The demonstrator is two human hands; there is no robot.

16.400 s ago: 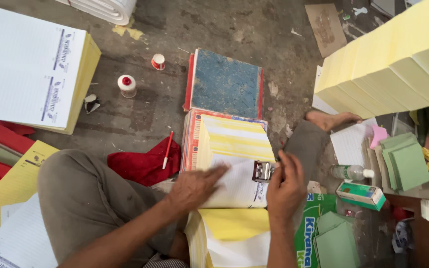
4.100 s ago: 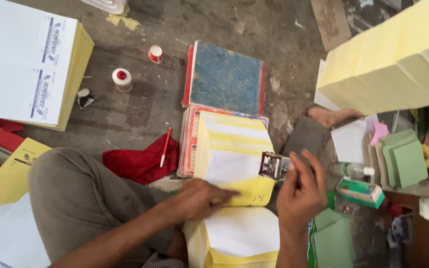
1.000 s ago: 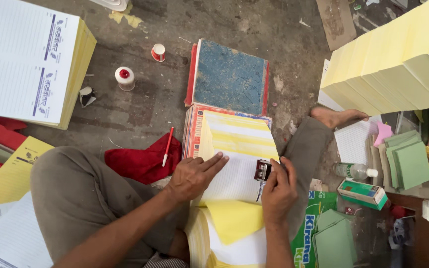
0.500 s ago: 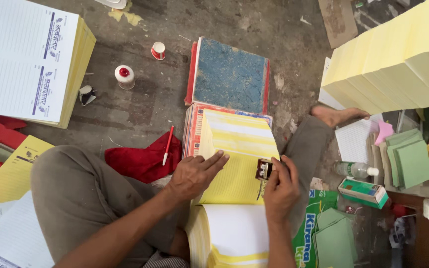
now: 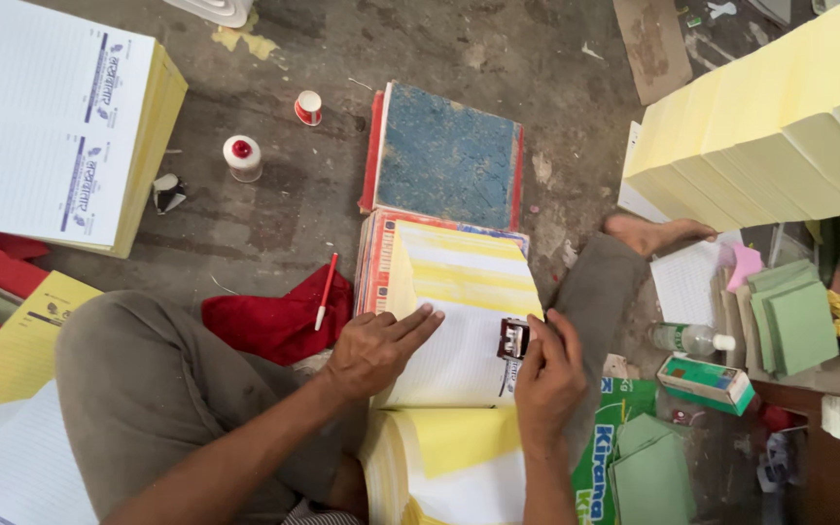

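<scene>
I sit on the floor with a thick pad of white and yellow ruled sheets [image 5: 459, 365] between my legs. My left hand [image 5: 373, 348] lies flat on the white top sheet, fingers spread toward its middle. My right hand [image 5: 546, 379] grips a small dark numbering stamp [image 5: 512, 339] and holds it down on the sheet's right edge. Beyond the open sheet the flipped-over yellow and white pages [image 5: 459, 272] rest on a red-edged stack. A lower yellow page [image 5: 454, 437] shows near my lap.
A blue board-covered book [image 5: 447, 156] lies ahead. A red cloth [image 5: 269, 321] with a red pen [image 5: 326, 290] is at my left knee, two small bottles [image 5: 243, 157] farther out. Printed sheet stacks [image 5: 46, 126] sit left, tall yellow paper stacks [image 5: 770, 126] right, plus green cards [image 5: 794, 326] and a plastic bottle [image 5: 687, 338].
Half a second ago the top sheet was yellow; now a white ruled sheet is on top. My left hand has slid further onto it, and the stamp sits at the right edge.
</scene>
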